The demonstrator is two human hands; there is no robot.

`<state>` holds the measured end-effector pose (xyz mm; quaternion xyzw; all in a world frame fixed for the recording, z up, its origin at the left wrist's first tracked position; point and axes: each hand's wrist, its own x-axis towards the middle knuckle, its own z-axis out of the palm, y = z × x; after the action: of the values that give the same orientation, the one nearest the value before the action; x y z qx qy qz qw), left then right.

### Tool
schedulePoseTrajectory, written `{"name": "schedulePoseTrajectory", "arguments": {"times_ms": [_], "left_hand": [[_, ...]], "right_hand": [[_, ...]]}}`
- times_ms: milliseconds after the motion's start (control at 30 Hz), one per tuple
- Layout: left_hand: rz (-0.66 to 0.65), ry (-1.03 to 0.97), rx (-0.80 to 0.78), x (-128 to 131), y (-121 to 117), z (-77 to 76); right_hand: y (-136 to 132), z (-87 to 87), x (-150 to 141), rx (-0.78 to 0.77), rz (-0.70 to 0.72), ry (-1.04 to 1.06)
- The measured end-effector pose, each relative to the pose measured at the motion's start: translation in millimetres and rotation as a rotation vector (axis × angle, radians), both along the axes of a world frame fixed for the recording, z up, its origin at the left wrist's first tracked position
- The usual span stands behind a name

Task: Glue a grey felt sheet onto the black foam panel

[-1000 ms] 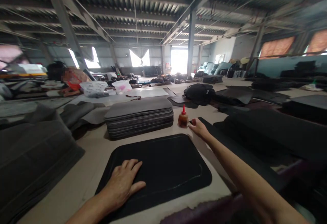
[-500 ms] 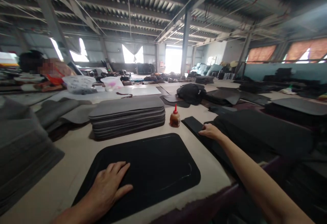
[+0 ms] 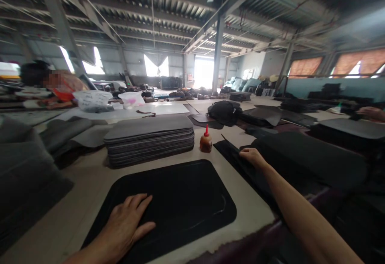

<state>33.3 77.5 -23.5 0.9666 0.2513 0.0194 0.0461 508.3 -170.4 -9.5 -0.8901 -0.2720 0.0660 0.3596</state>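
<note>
My left hand (image 3: 130, 220) lies flat on a black panel (image 3: 186, 195) with rounded corners, its fingers stretched and thumb apart. The panel rests on the pale tabletop in front of me, and a thin glossy line curves near its right corner. To the right, my right hand (image 3: 252, 156) pinches the edge of a long black strip of sheet material (image 3: 226, 151). That edge is tilted up off the table. Between the panel and the strip's far end stands a small glue-type bottle (image 3: 205, 141) with amber contents and a red pointed nozzle.
Behind the panel sits a stack of grey rounded sheets (image 3: 150, 141). More grey sheets (image 3: 30, 187) pile up at left, and dark material (image 3: 309, 155) covers the right side. A person (image 3: 57, 83) works at far left; another person's hand (image 3: 373, 112) shows at the right edge.
My right hand has shifted slightly right, and the strip's edge has risen from lying flat. My left hand stays on the panel. Another person's hand has come in at far right.
</note>
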Motion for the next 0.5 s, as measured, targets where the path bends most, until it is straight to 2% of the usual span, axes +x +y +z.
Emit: {"name": "schedulePoseTrajectory", "arguments": {"times_ms": [167, 333, 400, 500], "left_hand": [[0.004, -0.005, -0.021, -0.2, 3.6, -5.3], [-0.011, -0.061, -0.041, -2.6, 14.1, -13.8], [-0.033, -0.098, -0.070, -1.0, 14.0, -8.7], [-0.061, -0.239, -0.168, 11.1, -3.1, 15.2]], "right_hand": [[-13.1, 6.6, -3.2, 0.182, -0.032, -0.001], [-25.0, 33.4, -20.5, 0.354, -0.022, -0.266], [-32.2, 47.2, -40.8, 0.422, 0.032, -0.391], [-46.0, 64.0, -88.5, 0.473, 0.154, -0.553]]}}
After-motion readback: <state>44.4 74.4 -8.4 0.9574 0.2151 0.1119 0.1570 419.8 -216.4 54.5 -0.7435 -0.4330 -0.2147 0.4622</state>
